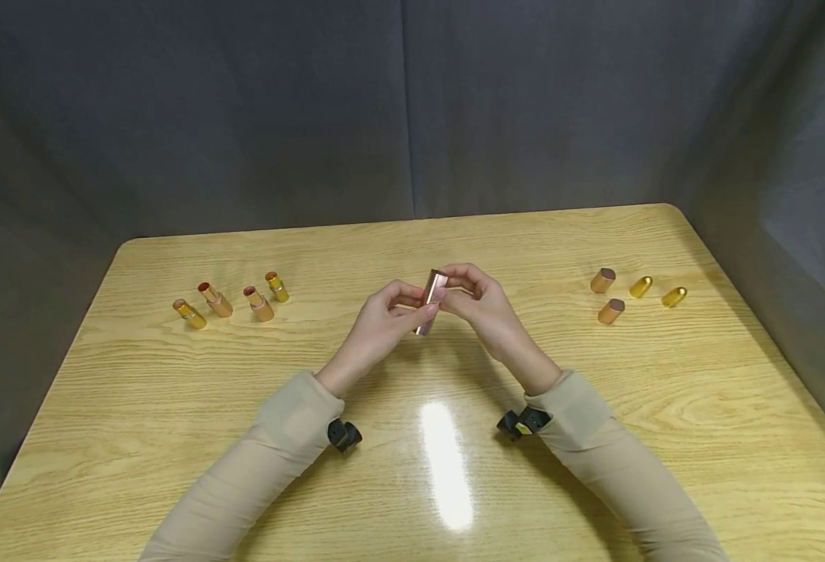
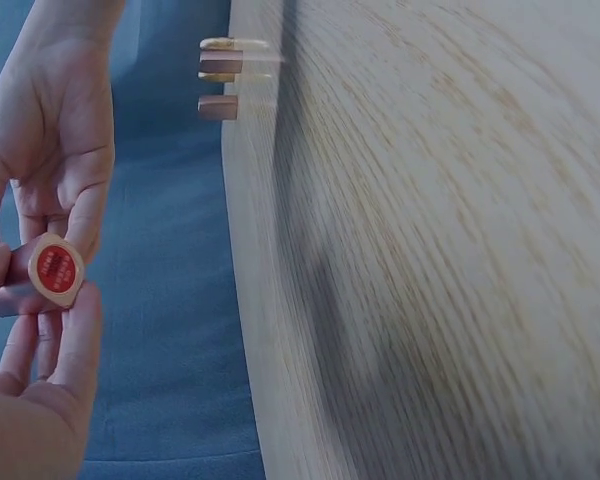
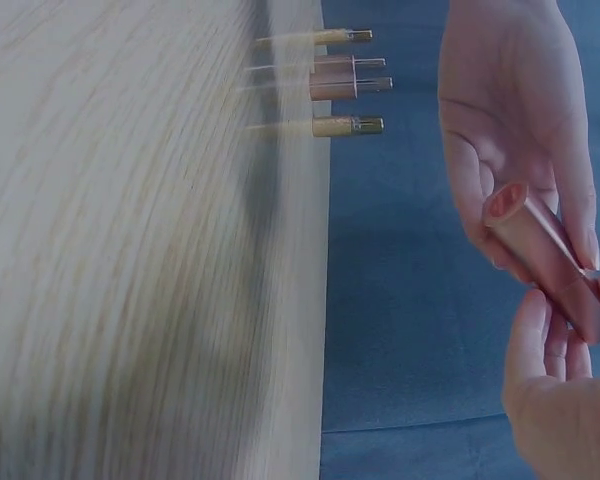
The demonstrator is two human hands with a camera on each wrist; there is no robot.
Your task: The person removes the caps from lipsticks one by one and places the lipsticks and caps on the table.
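Both hands hold a shiny rose-gold lipstick tube (image 1: 435,282) above the middle of the table, tilted, with its cap on. My left hand (image 1: 382,320) pinches its lower part between thumb and fingers. Higher up, my right hand (image 1: 481,306) grips the tube from the other side. A red label (image 2: 56,269) shows on one end of the tube in the left wrist view. The right wrist view shows the opposite end, with the tube (image 3: 550,250) spanning both hands.
Uncapped lipsticks stand at the left: two gold (image 1: 277,287) and two rose-gold (image 1: 259,304). At the right are two rose-gold caps (image 1: 603,280) and two gold caps (image 1: 641,287). A wooden table (image 1: 173,421) lies beneath, with dark curtains (image 1: 279,117) behind it.
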